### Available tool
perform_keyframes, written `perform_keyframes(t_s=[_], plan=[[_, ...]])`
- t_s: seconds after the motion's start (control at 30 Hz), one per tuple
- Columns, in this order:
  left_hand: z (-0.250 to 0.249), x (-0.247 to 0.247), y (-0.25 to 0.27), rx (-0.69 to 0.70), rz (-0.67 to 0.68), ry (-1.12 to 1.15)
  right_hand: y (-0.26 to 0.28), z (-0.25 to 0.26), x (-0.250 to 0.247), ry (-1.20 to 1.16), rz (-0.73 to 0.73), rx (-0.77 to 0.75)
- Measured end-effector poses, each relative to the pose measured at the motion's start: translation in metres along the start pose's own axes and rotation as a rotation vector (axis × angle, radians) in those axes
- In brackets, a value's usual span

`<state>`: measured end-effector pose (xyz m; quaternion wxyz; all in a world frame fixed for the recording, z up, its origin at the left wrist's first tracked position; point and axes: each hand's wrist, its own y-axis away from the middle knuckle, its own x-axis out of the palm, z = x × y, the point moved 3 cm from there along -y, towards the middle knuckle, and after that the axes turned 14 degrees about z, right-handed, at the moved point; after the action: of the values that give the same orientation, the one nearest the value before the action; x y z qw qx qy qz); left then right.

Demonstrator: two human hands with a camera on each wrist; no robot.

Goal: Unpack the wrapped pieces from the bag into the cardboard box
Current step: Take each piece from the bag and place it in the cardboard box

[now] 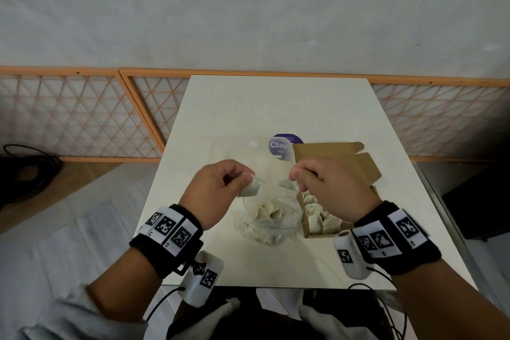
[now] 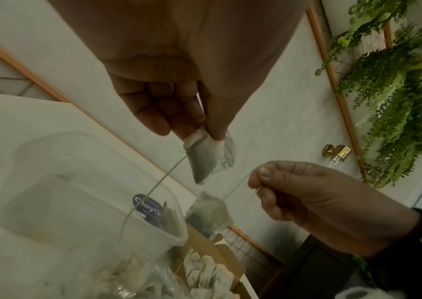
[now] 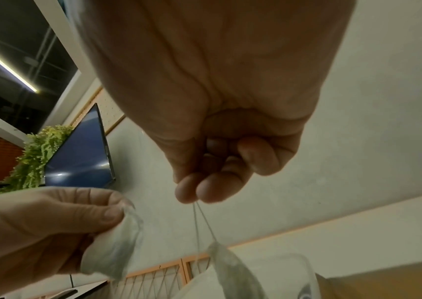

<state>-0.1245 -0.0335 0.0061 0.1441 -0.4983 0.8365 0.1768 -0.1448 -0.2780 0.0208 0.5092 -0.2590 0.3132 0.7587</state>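
Two small pale wrapped pieces hang above the tabletop's middle: one (image 2: 209, 157) pinched in the left hand (image 1: 218, 190), the other (image 2: 208, 212) dangling from thin strings (image 3: 202, 220) pinched by the right hand (image 1: 328, 188). Their strings look tangled, so separating them probably comes first. Below lie the clear plastic bag (image 1: 271, 222) and, toward the right edge, the open brown cardboard box (image 1: 356, 165).

White table (image 1: 276, 107) — clear bag (image 1: 271, 225), cardboard box (image 1: 320, 218), clear tub (image 1: 248, 150) on it.

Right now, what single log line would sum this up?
left hand: pinches sachet | right hand: pinches string, second sachet dangling | bag, cardboard box: both hold sachets
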Motion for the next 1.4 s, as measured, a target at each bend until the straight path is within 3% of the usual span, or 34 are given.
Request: perform_keyframes(t_s=[0.2,0.37,0.57,0.8,1.03,1.27,1.4], plan=[[-0.011,0.013,0.007,0.065,0.184,-0.112,0.017,0.032,-0.022,-0.018,-0.09,-0.106],[-0.045,0.019,0.015,0.148,0.294,-0.096,0.036,0.067,-0.048,0.038,-0.046,-0.176],[-0.081,0.017,0.02,0.326,0.345,0.034,0.054,0.088,-0.067,-0.005,-0.012,-0.264],[-0.089,0.023,0.02,0.387,0.344,0.047,0.066,0.096,-0.079,-0.139,-0.023,-0.312],[-0.083,0.023,0.025,0.384,0.324,0.057,0.058,0.08,-0.095,-0.092,-0.182,-0.263],[-0.081,0.02,0.028,0.363,0.306,0.021,0.043,0.047,-0.079,0.024,-0.22,-0.059],[-0.08,0.02,0.027,0.341,0.298,-0.069,0.052,0.061,-0.062,0.075,-0.234,-0.075]])
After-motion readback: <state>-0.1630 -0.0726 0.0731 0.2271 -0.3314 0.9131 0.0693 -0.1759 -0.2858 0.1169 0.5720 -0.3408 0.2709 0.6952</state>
